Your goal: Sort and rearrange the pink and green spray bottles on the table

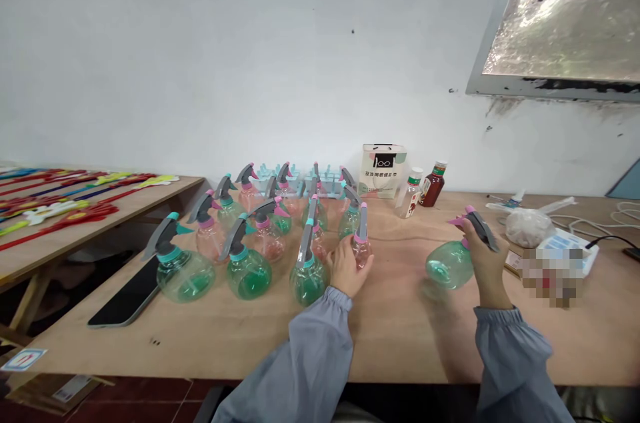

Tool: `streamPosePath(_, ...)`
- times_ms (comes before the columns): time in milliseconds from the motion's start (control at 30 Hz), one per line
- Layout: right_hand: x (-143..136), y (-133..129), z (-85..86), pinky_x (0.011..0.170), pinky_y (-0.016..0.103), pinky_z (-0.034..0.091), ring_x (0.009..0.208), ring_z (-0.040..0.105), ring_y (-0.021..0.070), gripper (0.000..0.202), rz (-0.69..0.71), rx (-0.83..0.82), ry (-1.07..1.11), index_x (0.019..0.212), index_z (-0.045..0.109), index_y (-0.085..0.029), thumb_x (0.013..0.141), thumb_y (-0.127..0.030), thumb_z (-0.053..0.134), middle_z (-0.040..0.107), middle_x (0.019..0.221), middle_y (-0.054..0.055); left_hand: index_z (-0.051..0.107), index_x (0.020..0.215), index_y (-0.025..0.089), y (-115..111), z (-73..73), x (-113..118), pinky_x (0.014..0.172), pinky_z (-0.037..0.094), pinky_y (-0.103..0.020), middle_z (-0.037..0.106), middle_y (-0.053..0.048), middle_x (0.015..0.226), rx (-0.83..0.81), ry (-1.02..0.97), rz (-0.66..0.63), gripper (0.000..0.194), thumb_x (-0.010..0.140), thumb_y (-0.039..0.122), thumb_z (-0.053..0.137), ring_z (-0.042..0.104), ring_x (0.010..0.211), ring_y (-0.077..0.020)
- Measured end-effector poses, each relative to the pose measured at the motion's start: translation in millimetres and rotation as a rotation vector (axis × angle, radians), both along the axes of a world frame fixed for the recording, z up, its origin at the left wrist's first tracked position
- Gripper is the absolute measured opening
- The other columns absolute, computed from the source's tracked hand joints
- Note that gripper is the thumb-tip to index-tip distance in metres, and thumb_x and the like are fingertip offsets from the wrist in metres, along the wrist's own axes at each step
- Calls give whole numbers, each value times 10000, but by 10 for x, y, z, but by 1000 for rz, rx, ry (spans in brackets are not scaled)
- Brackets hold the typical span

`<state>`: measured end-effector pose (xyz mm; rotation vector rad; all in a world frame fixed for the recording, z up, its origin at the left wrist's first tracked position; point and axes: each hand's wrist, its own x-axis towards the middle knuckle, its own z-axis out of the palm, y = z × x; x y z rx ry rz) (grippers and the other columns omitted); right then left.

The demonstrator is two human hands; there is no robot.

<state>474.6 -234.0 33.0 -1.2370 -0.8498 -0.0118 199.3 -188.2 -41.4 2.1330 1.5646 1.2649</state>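
My left hand is closed round the body of a small pink spray bottle with a grey trigger head, standing at the right end of a group of bottles. To the right, my right hand grips a green spray bottle by its grey and pink trigger head. That bottle is tilted, and I cannot tell whether its base touches the table. Just left of my left hand stands a green spray bottle with a teal collar. Several more green and pink ones, such as a front green bottle, stand in loose rows.
A black phone lies on the wooden table at left. Behind are a paper bag, a clear bottle and a dark red bottle. A plastic bag and cables lie right. Colourful hand-shaped sticks cover another table.
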Motion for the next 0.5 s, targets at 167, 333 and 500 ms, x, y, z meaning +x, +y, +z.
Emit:
streamPosePath(167, 181, 128, -79, 542, 294, 477, 612, 573, 156, 507, -74, -87, -26, 964, 794, -135, 680, -554, 772, 721, 772, 47, 453, 1385, 150, -1, 0, -5, 1070, 380, -534, 588, -200, 1375, -1, 0, -9, 635, 835, 392, 660, 575, 1260, -334)
streamPosePath(333, 295, 269, -205, 731, 364, 527, 782, 643, 219, 465, -7, -131, -146, 917, 762, -171, 662, -559, 754, 726, 822, 54, 463, 1377, 158, 10, -9, -10, 1080, 376, -528, 612, -191, 1331, 4, -1, -10, 624, 839, 408, 654, 589, 1240, -323)
streamPosePath(500, 496, 247, -538, 771, 425, 526, 819, 664, 276, 575, -29, -351, -250, 933, 689, -202, 562, -633, 774, 713, 869, 89, 462, 1372, 159, 11, -10, -12, 1076, 377, -526, 607, -192, 1340, 7, -10, -15, 620, 836, 407, 654, 584, 1248, -323)
